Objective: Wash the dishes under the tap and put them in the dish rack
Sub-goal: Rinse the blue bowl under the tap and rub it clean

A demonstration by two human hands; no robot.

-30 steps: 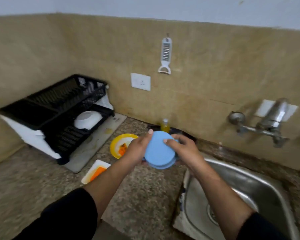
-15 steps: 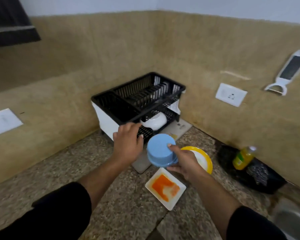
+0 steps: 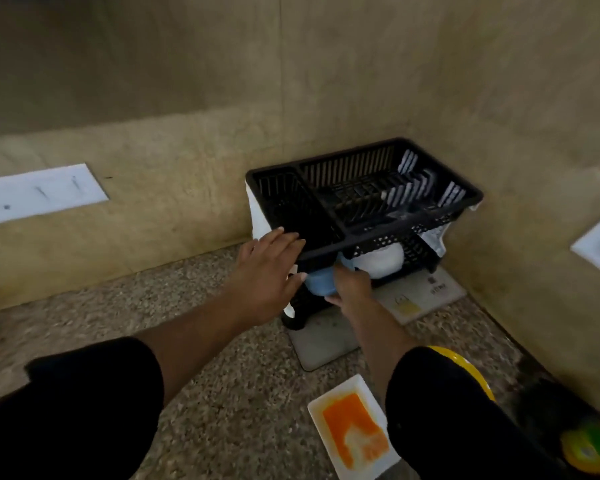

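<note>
Holding blue bowl [image 3: 319, 284] now under dish rack [image 3: 326, 245] top tier, beside white bowl [image 3: 381, 263]; earlier out front | right grip [image 3: 350, 287] grasping it | left grip [image 3: 267, 271] released, flat on rack edge.

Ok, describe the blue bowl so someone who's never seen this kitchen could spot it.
Find the black plastic two-tier dish rack in the corner of the tan walls. Under its upper basket, at the lower tier's near end, the right hand holds a pale blue round bowl. The white round bowl beside it sits deeper in; only this one is blue.
</note>
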